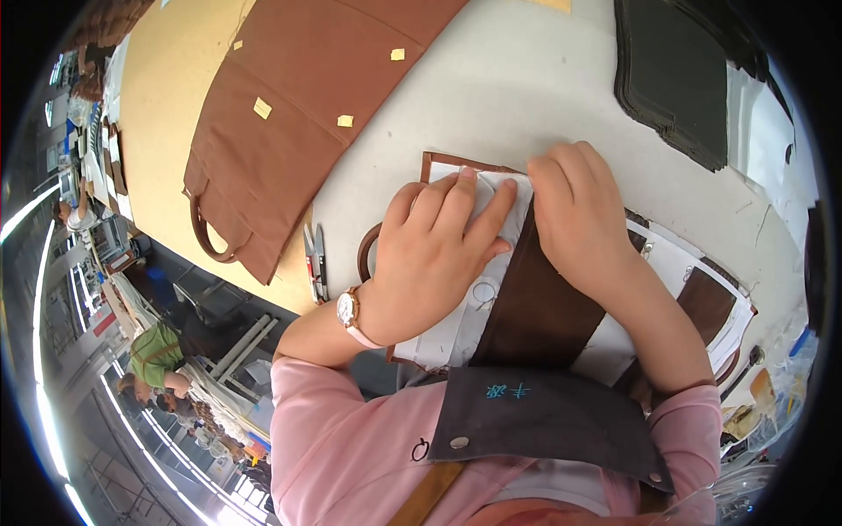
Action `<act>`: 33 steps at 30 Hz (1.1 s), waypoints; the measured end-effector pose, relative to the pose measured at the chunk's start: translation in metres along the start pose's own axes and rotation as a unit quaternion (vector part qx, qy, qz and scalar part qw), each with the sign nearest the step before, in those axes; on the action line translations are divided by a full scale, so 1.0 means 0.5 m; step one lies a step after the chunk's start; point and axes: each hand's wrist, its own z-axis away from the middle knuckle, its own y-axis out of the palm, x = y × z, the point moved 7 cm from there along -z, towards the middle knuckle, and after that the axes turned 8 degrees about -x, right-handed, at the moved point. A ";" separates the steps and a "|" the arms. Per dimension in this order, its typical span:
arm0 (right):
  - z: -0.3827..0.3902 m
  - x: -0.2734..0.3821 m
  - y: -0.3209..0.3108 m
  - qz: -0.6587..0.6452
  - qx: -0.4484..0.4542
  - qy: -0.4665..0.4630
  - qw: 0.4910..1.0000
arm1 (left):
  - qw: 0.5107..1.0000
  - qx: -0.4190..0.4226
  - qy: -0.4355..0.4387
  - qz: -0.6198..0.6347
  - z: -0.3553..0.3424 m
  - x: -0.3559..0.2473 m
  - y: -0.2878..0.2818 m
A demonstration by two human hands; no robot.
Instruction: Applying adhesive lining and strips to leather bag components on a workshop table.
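Observation:
A brown bag panel with white lining (544,316) lies on the table in front of me, with a brown rim at its far edge. My left hand (434,241) rests on the white lining, fingers stretched out and somewhat spread, holding nothing. A watch (348,309) circles that wrist. Curled at the panel's far edge, my right hand (579,223) pinches the brown and white material; its fingertips are partly hidden. Beside my left hand a dark brown handle loop (365,254) sticks out from the panel.
A large brown bag piece (298,114) with yellow paper tags lies at the far left. Small snips (317,263) rest near my left forearm. A stack of dark sheets (675,88) sits far right, and white pieces (702,289) lie under my right arm.

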 end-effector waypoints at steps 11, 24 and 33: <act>0.007 -0.005 -0.030 -0.084 0.040 -0.094 0.991 | 0.999 -0.013 -0.025 0.035 -0.007 0.009 0.001; 0.018 0.017 -0.019 0.001 -0.015 -0.091 0.996 | 0.992 0.026 -0.102 -0.063 -0.004 -0.027 0.004; 0.037 -0.026 -0.044 -0.028 -0.016 0.039 0.999 | 0.993 0.000 -0.120 -0.008 0.024 -0.065 0.030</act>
